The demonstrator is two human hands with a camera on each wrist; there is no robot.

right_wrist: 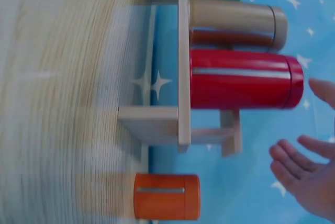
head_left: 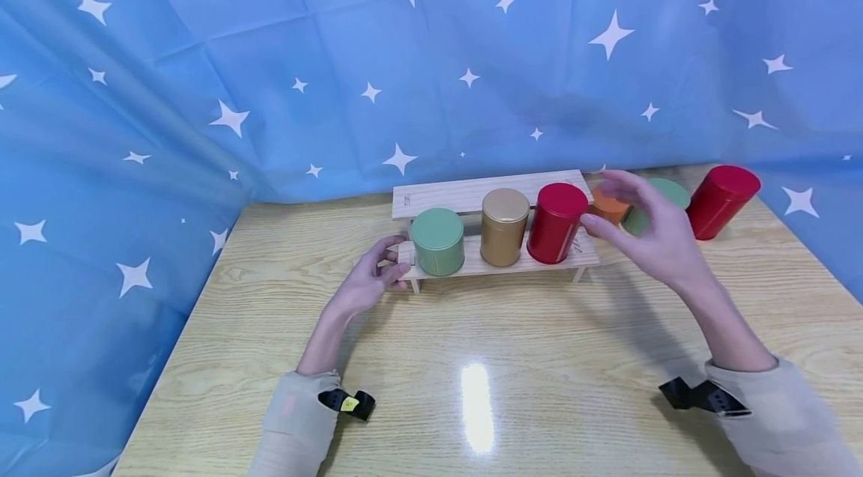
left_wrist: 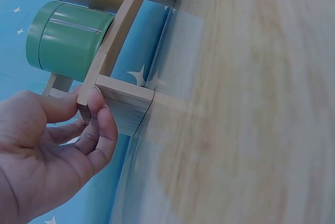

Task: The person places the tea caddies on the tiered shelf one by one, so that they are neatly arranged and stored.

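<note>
A small two-step wooden rack (head_left: 465,198) stands on the table with three canisters on its front step: a short green canister (head_left: 439,241), a taller gold canister (head_left: 504,228) and a tall red canister (head_left: 556,224). At the rack's left end, my left hand (head_left: 367,278) pinches the end of the front board (left_wrist: 121,33) between thumb and fingers. My right hand (head_left: 657,237) is held up beside the red canister on the rack, its fingers spread and relaxed. In the right wrist view its fingertips (right_wrist: 285,153) are apart from that canister, with nothing in them.
Right of the rack, on the table (head_left: 283,357), are a short orange canister (right_wrist: 166,197), a second green canister (head_left: 669,194) and another red canister (head_left: 721,204), partly behind my right hand. A blue star-patterned cloth (head_left: 350,35) hangs along the back and left.
</note>
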